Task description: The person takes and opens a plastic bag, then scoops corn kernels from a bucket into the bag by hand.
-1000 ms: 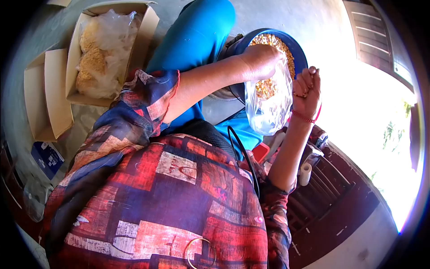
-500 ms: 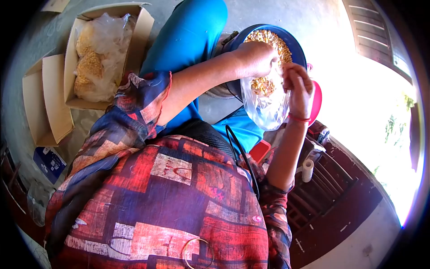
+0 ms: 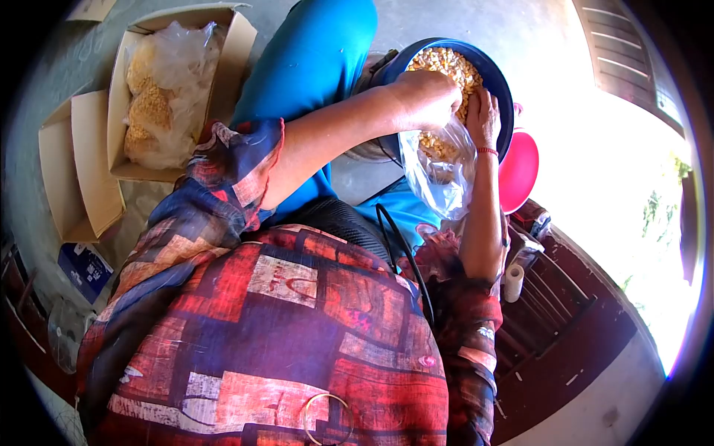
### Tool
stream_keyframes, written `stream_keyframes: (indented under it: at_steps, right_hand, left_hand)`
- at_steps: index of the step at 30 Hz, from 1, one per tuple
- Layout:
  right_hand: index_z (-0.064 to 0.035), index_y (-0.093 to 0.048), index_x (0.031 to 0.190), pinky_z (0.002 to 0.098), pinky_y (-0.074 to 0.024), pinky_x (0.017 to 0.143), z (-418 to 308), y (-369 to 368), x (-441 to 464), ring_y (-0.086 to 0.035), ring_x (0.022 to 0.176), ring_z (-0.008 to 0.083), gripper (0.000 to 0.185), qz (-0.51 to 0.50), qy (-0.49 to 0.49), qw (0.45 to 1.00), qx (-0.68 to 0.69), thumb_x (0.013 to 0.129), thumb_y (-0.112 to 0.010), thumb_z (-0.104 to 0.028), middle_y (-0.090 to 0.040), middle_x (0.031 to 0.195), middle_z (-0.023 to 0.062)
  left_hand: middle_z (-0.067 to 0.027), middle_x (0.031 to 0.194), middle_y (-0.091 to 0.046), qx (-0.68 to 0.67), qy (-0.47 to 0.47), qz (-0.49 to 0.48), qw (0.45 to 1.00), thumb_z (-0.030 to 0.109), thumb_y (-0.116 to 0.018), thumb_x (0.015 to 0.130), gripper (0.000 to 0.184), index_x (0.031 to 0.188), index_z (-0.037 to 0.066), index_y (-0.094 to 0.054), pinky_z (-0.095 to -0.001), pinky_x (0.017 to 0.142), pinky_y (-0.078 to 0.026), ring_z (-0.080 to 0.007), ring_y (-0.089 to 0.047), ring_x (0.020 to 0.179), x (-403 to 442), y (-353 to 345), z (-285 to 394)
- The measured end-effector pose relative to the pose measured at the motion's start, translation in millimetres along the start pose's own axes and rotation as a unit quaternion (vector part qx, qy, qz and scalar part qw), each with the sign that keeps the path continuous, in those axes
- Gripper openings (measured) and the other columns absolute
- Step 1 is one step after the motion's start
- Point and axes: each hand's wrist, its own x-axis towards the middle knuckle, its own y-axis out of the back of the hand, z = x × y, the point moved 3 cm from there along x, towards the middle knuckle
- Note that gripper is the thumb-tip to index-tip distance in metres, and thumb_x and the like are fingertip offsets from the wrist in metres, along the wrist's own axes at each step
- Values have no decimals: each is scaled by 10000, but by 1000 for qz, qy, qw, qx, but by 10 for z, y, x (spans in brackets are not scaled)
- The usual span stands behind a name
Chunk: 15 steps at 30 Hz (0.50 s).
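A dark blue bucket (image 3: pixel 507 111) holds a heap of yellow and pale pieces (image 3: pixel 446 63) that look like corn kernels. My left hand (image 3: pixel 425 100) is closed, fingers pinched on the rim of a clear plastic bag (image 3: pixel 446 182) hanging against the bucket's near side. Some of the same pieces show inside the bag near its mouth. My right hand (image 3: pixel 485 119) reaches into the bucket at its right side, fingers stretched down onto the pieces, beside the bag; its fingertips are partly hidden.
A cardboard box (image 3: pixel 238 63) at the upper left holds clear bags filled with yellow pieces. Another opened carton (image 3: pixel 63 167) lies beside it, with a blue packet (image 3: pixel 84 271) below. Right of the bucket are a pink round lid or dish (image 3: pixel 518 171) and a white roll (image 3: pixel 513 282).
My right hand has moved from above the bag's mouth up into the bucket, onto the pieces. My left hand stays at the bag's rim, and the bag's lower part has shifted slightly.
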Motion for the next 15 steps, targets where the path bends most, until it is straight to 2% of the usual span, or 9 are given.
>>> stream_keyframes:
  at_steps: [2, 5, 7, 9, 10, 11, 13, 14, 15]
  right_hand:
    - [-105, -545, 947, 418, -446, 670, 59, -20, -98, -556, 815, 333, 175, -44, -8, 999, 11, 843, -482, -231, -561, 851, 149]
    - [-125, -534, 919, 413, -451, 573, 56, -2, -218, -569, 712, 325, 159, -40, 13, 999, 23, 847, -495, -261, -554, 768, 136]
    - [-137, -547, 881, 395, -456, 542, 18, 43, -251, -576, 686, 313, 161, -36, 12, 999, 21, 836, -526, -290, -573, 773, 133]
    - [-133, -574, 844, 354, -463, 544, -10, 98, -297, -585, 625, 273, 135, -84, -74, 992, 51, 826, -556, -265, -585, 787, 150]
    - [-111, -615, 845, 286, -455, 524, -34, 142, -293, -572, 552, 194, 130, -42, -57, 989, 126, 830, -570, -232, -612, 742, 99]
    - [-111, -615, 845, 286, -455, 524, -23, 117, -283, -572, 552, 194, 130, -41, -57, 990, 126, 830, -570, -232, -612, 742, 99]
    - [-78, -631, 887, 221, -412, 468, -55, 141, -237, -515, 517, 102, 152, 80, -176, 907, 375, 844, -560, -205, -597, 710, 16]
    - [-56, -632, 895, 181, -357, 422, 4, 188, -286, -475, 538, 50, 187, 19, -339, 814, 472, 861, -535, -212, -575, 751, -25]
    - [-74, -619, 927, 170, -318, 395, -246, 379, -211, -423, 506, 39, 184, 35, -348, 797, 493, 875, -509, -211, -554, 732, -7]
  left_hand:
    - [-146, 751, -637, 2, -4, 2, 1000, 135, -514, 754, 193, 844, 55, -665, -373, 711, -489, -285, -622, 717, 2, -7, 9]
    - [-149, 747, -635, -25, -11, 23, 999, 141, -516, 755, 196, 844, 46, -662, -369, 709, -488, -281, -623, 710, -7, 9, 24]
    - [-144, 753, -637, -31, -17, 59, 998, 135, -513, 758, 194, 847, 49, -662, -364, 707, -490, -276, -625, 703, 3, 25, 12]
    - [-135, 766, -642, -27, -25, 70, 997, 121, -506, 761, 195, 855, 61, -666, -360, 711, -492, -266, -628, 702, 8, 16, 0]
    - [-135, 772, -643, -35, -22, 74, 996, 112, -504, 761, 197, 860, 65, -667, -358, 709, -493, -264, -629, 702, 6, 17, -4]
    - [-134, 778, -643, -43, -19, 78, 996, 103, -502, 761, 199, 865, 70, -668, -356, 708, -494, -261, -629, 702, 9, 19, -10]
    - [-137, 777, -643, -46, -20, 84, 995, 96, -506, 763, 196, 868, 69, -669, -351, 702, -495, -258, -629, 697, 29, 17, -10]
    - [-140, 777, -642, -49, -22, 91, 994, 89, -510, 765, 193, 871, 68, -669, -345, 696, -497, -255, -629, 692, 26, 17, -6]
    - [-140, 777, -642, -49, -22, 90, 994, 89, -510, 765, 193, 871, 68, -669, -345, 696, -497, -255, -629, 692, 14, 22, 3]
